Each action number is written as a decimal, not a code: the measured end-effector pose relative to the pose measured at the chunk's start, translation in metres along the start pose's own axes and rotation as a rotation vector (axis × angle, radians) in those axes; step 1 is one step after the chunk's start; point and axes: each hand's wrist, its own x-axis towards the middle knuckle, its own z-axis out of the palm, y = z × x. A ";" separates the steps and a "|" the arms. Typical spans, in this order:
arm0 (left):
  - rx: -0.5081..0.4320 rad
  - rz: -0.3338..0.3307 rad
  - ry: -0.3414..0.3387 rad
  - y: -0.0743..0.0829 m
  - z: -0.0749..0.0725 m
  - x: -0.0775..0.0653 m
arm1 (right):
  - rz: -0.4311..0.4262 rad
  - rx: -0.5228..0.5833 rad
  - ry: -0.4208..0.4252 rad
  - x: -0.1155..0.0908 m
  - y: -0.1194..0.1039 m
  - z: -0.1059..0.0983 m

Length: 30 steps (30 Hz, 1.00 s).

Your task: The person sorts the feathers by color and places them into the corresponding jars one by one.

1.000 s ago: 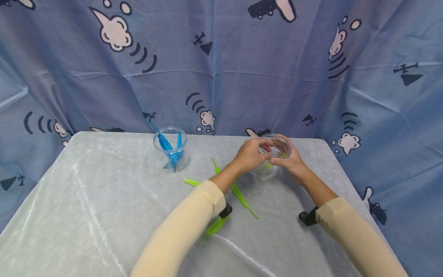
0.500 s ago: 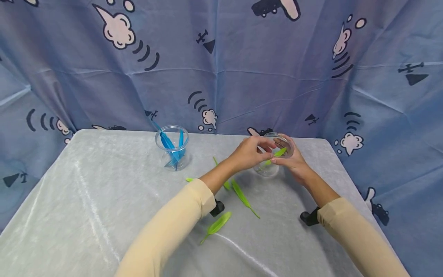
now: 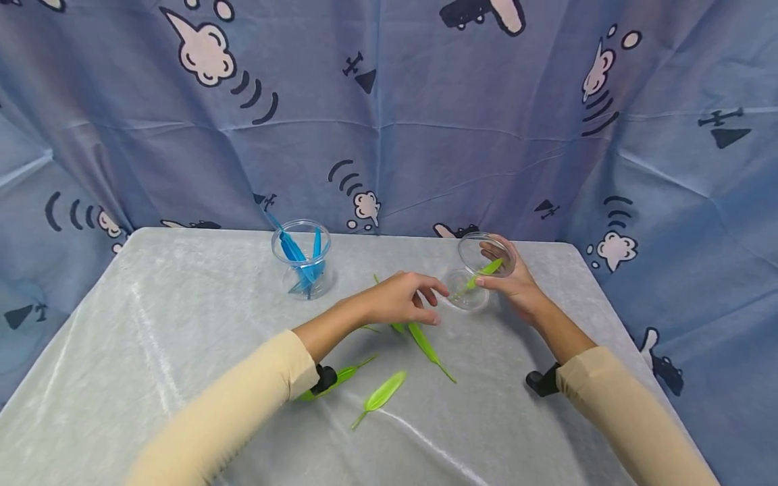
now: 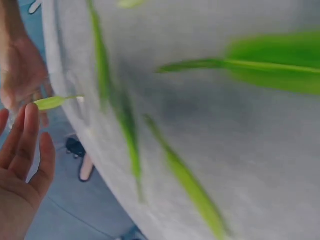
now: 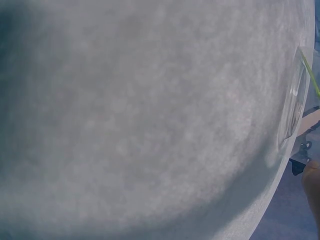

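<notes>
My right hand (image 3: pixel 516 280) grips a clear plastic cup (image 3: pixel 460 275), tilted slightly, at the back right of the table. Inside that cup stands one leaf-shaped green piece (image 3: pixel 491 267) with a thin stem. My left hand (image 3: pixel 401 298) holds nothing; its loosely bent fingers point toward the cup, a little left of it. Below and beside it lie several more green pieces, such as one by the front (image 3: pixel 385 391), one under the fingers (image 3: pixel 427 345) and one by the left wrist (image 3: pixel 345 374). The left wrist view shows a large green piece (image 4: pixel 280 62) close up.
A second clear cup (image 3: pixel 326 275) holds several blue leaf-shaped pieces (image 3: pixel 292 248) at the back, left of centre. A grey cloth (image 3: pixel 182 324) covers the table. Behind its back edge hangs a patterned blue curtain (image 3: pixel 425 169).
My left hand has drawn back leftward from the cup, leaving a green piece in it. The right hand and its cup stay in nearly the same spot.
</notes>
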 end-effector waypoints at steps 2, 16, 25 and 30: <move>0.009 0.006 -0.009 -0.008 0.001 -0.011 | 0.001 0.001 -0.003 0.001 0.000 0.000; 0.035 -0.021 -0.082 -0.051 0.012 -0.061 | -0.002 0.010 0.002 0.001 0.002 0.000; 0.016 -0.041 -0.088 -0.066 0.017 -0.077 | 0.003 -0.012 0.008 0.000 0.000 0.002; 0.037 -0.018 -0.050 -0.069 0.023 -0.081 | 0.003 -0.013 0.010 -0.001 -0.001 0.002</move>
